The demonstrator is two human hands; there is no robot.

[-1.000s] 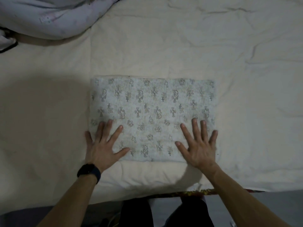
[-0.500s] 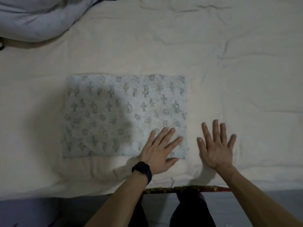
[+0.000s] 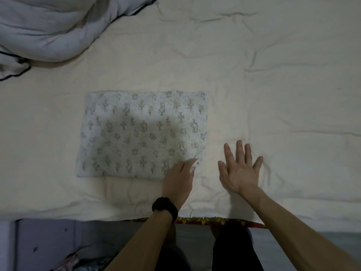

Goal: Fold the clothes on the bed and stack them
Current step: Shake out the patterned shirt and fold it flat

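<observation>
Bed (image 3: 273, 75): folded cloth (image 3: 140, 133), corner seemingly in left hand (image 3: 178, 180)

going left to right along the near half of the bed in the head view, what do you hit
folded patterned cloth → left hand at the cloth's near right corner → right hand, fingers spread over the cream sheet

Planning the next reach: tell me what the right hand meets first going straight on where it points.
Only wrinkled bed sheet, as far as the picture shows. The right hand points away toward the far side; the folded cloth lies off to its left.
</observation>
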